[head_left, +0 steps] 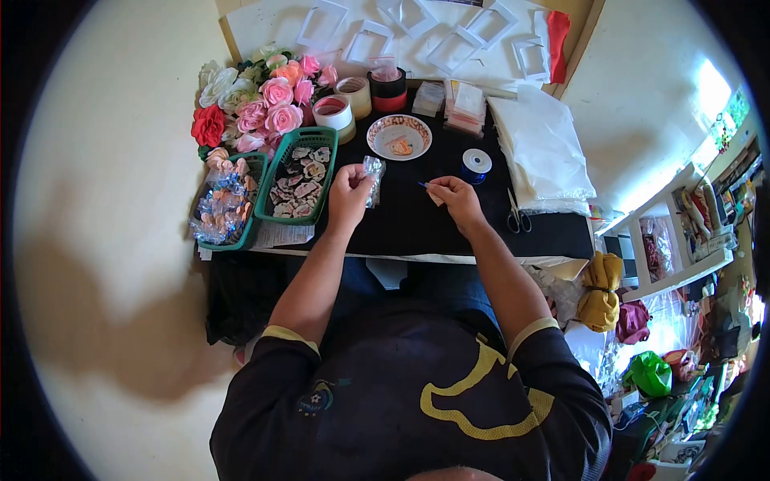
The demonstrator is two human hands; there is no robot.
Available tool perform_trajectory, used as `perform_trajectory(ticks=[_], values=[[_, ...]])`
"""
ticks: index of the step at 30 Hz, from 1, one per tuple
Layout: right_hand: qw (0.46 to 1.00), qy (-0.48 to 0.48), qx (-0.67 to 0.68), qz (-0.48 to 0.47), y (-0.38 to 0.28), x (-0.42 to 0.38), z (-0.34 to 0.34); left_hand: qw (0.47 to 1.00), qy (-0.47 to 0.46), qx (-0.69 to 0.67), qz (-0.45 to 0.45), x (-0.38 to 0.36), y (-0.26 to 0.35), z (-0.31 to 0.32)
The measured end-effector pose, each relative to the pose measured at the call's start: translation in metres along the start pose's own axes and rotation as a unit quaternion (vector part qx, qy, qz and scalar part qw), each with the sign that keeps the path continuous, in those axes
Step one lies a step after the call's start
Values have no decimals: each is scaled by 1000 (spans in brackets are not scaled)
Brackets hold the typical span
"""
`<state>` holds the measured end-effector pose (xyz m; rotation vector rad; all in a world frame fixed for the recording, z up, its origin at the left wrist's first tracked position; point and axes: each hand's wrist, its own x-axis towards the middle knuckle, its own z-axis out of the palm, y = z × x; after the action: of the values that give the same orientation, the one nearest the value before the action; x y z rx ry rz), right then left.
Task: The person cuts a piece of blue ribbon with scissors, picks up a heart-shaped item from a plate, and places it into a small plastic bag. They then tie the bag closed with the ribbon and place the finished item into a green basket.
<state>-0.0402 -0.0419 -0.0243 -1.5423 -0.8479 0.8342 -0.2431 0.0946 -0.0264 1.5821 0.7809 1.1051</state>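
My left hand (350, 195) is closed on a small clear plastic bag (374, 170), held over the black tabletop. To its right, my right hand (457, 199) pinches a small tan piece (435, 197) with a bit of blue at its end; its exact kind is too small to tell. A patterned bowl (399, 119) with a peach-coloured piece (400, 145) in it stands just beyond both hands. A spool of blue ribbon (476, 163) sits close to my right hand. Scissors (517, 215) lie farther right.
On the left stand a green basket of flat, pale-and-dark pieces (297, 183) and another basket of wrapped, blue-tied pieces (225, 203). Artificial flowers (269, 104), tape rolls (335, 115) and white frames (455, 50) are behind. White plastic sheets (541, 148) cover the right side.
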Motion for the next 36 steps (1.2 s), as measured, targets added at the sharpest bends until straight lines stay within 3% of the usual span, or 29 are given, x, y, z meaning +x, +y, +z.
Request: perform_trajectory(ticks=[2, 4, 9, 13, 18, 24, 28, 36], values=[[999, 1, 38, 10, -6, -4, 2, 970, -33, -197, -139, -12, 25, -7], [991, -34, 133, 2, -21, -23, 5, 951, -46, -261, -157, -25, 33, -11], [982, -73, 173, 3, -61, -78, 20, 896, -96, -382, -206, -56, 56, -12], [976, -80, 203, -15, -75, -106, 28, 874, -141, -392, -251, -79, 94, -12], [947, -73, 314, 11, -76, -125, 37, 901, -147, -361, -194, -98, 98, -6], [956, -44, 289, 13, -77, -136, 47, 912, -165, -334, -171, -109, 103, -4], [953, -46, 299, -3, -66, -134, 48, 908, -169, -339, -181, -112, 107, -2], [904, -76, 417, 54, -57, -134, 51, 897, -159, -369, -185, -114, 108, -2]])
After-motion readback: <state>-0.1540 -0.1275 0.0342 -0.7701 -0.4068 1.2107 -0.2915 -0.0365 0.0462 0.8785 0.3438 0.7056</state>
